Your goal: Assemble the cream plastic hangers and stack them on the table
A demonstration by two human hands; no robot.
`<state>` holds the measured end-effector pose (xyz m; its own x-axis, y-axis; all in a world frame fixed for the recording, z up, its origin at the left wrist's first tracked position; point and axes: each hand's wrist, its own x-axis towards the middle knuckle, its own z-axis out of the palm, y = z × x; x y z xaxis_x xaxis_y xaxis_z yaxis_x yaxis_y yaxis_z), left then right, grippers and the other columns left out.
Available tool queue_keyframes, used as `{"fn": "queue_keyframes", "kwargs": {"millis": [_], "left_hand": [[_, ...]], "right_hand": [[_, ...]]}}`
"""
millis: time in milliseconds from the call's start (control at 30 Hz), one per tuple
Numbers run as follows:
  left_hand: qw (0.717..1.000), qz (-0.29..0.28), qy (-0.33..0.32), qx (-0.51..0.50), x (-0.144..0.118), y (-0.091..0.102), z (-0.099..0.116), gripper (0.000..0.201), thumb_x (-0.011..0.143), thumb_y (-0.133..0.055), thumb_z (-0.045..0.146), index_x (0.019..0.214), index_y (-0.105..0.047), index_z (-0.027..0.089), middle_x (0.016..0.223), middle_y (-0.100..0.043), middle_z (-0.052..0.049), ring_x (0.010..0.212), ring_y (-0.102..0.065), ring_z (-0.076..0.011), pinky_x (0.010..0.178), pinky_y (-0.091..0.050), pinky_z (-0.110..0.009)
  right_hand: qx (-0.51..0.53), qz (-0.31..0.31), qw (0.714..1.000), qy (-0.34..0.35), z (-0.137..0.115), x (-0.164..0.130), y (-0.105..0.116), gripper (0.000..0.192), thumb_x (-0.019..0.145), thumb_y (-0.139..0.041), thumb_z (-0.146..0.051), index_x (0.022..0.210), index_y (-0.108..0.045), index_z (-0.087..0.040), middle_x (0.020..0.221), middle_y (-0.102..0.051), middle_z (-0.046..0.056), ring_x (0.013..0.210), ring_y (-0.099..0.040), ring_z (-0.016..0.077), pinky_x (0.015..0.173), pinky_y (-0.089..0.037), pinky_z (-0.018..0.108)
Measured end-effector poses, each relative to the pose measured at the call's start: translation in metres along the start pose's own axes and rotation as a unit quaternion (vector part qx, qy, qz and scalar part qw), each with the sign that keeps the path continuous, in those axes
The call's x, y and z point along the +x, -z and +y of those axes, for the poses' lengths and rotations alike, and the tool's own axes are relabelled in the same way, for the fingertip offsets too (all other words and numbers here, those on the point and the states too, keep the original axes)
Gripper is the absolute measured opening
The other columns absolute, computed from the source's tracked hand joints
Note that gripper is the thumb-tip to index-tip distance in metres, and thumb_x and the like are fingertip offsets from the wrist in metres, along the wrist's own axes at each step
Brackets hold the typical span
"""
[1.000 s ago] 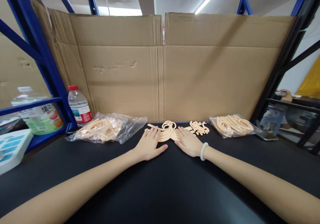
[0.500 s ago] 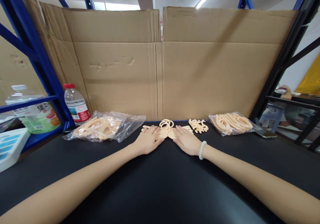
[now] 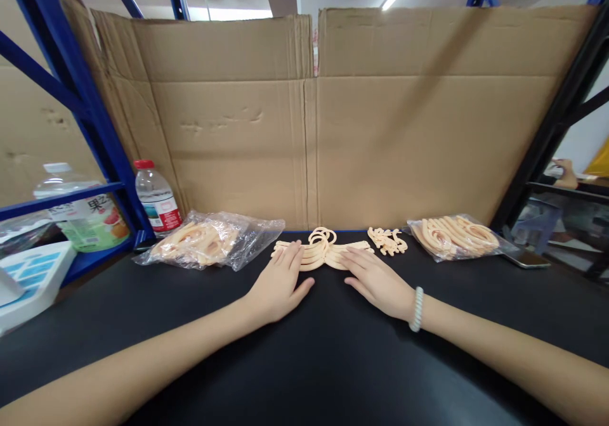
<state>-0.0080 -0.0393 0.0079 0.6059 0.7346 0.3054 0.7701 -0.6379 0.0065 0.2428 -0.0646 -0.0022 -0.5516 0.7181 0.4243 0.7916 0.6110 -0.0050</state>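
Note:
A bundle of cream-coloured cords (image 3: 313, 258) lies across the black tabletop (image 3: 314, 362), gathered at its middle, with loops standing up behind the gathered spot. My left hand (image 3: 280, 281) rests its outstretched fingertips on the bundle's left half, the thumb apart on the table side. On the right half lie the fingers of my right hand (image 3: 380, 281), also stretched out, with the thumb spread toward the middle. A pale coiled band (image 3: 417, 310) circles my right wrist. Neither palm covers the cords, and nothing is gripped.
Short cream pieces (image 3: 387, 241) lie right of the bundle. Clear bags of cords flank it, a left bag (image 3: 195, 242) and a right bag (image 3: 454, 236). A phone (image 3: 527, 258) lies far right. A red-capped bottle (image 3: 158, 201) stands left. Cardboard (image 3: 228, 128) walls off the back.
Both hands have drawn back toward me and apart, so more of the cord bundle shows. The whole view has shifted slightly.

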Motion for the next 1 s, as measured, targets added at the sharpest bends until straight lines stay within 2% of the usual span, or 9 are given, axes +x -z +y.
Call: {"fn": "queue_keyframes", "kwargs": {"millis": [133,233,400,1000], "left_hand": [[0.995,0.013,-0.087,-0.051,-0.028,0.011,0.012,0.044,0.092,-0.045,0.032,0.133,-0.048,0.015,0.142,-0.046,-0.014,0.134,-0.040,-0.0280,0.112,-0.032,-0.048],[0.988,0.011,-0.130,-0.083,-0.032,0.015,0.018,0.032,0.090,-0.047,0.024,0.120,-0.058,0.019,0.130,-0.057,-0.010,0.126,-0.048,-0.0254,0.112,-0.032,-0.048],[0.984,0.018,-0.128,-0.122,-0.029,0.014,0.017,0.031,0.089,-0.050,0.022,0.118,-0.059,0.019,0.126,-0.060,-0.009,0.121,-0.051,-0.0251,0.107,-0.040,-0.044],[0.983,0.015,-0.121,-0.138,-0.028,0.011,0.015,0.030,0.088,-0.050,0.021,0.117,-0.059,0.020,0.125,-0.059,-0.008,0.119,-0.052,-0.0240,0.104,-0.042,-0.042]], "right_hand": [[0.020,0.014,0.994,0.110,-0.009,-0.016,0.013,0.029,0.095,-0.039,-0.016,0.112,-0.062,-0.016,0.108,-0.065,0.011,0.103,-0.058,0.0231,0.091,-0.049,0.042],[0.066,0.001,0.990,0.121,-0.010,-0.017,0.014,0.027,0.095,-0.039,-0.015,0.108,-0.063,-0.016,0.099,-0.064,0.010,0.091,-0.058,0.0202,0.081,-0.051,0.036],[0.124,-0.005,0.988,0.089,-0.007,-0.014,0.012,0.025,0.093,-0.044,-0.016,0.110,-0.062,-0.018,0.103,-0.062,0.009,0.097,-0.057,0.0199,0.086,-0.050,0.035],[0.138,0.003,0.984,0.111,-0.005,-0.018,0.015,0.026,0.094,-0.042,-0.014,0.107,-0.064,-0.017,0.100,-0.063,0.010,0.093,-0.058,0.0195,0.083,-0.052,0.036]]}}
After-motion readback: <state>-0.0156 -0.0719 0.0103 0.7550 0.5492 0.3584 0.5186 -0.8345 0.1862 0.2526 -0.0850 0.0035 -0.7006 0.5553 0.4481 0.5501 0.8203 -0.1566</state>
